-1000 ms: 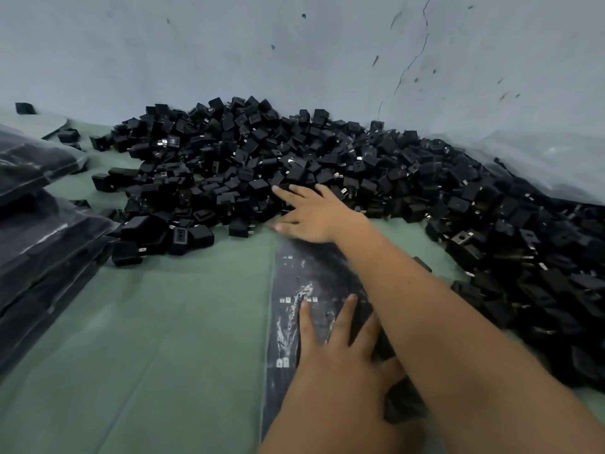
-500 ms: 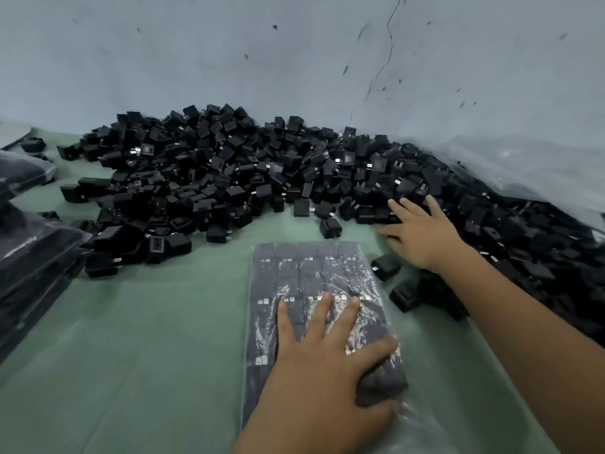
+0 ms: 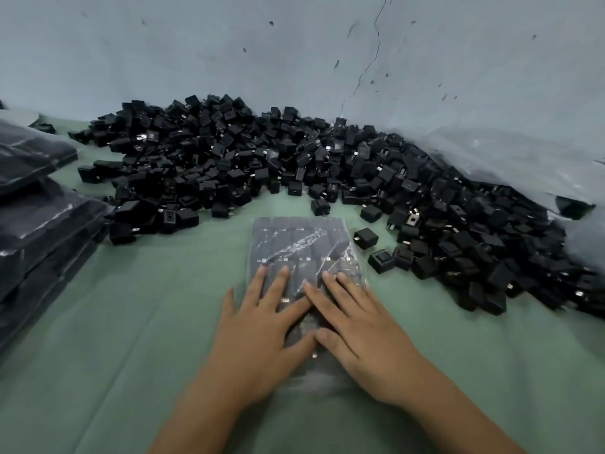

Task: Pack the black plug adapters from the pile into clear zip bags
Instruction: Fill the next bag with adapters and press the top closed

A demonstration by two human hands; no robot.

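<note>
A cracked, pale wall (image 3: 294, 54) backs a green cloth (image 3: 114, 339), and everything here is easiest placed from the bag (image 3: 301, 244) lying flat in the middle of it. That clear bag is filled with adapters laid in rows, its far end pointing at the wall. Both hands lie on its near half: the left hand (image 3: 258, 332) and the right hand (image 3: 357, 329), side by side, fingers straight and spread, pressing down and gripping nothing. Beyond the bag's far end and round to its right sprawls the pile (image 3: 262, 162) of loose adapters, with several strays just off the bag's right edge, one stray (image 3: 366, 237) nearly touching it. Well to the bag's left stand filled bags in a stack (image 3: 42, 231); crumpled plastic sheet (image 3: 523, 158) rises behind the pile on the right. I'd say the risk now is in the pressing: uneven weight could tip the rows out of line or push adapters toward the mouth, which I can't see under the hands, so whether it is zipped is unclear. Sliding the bag rightward could also catch the strays, and metal prongs might pierce thin film.
</note>
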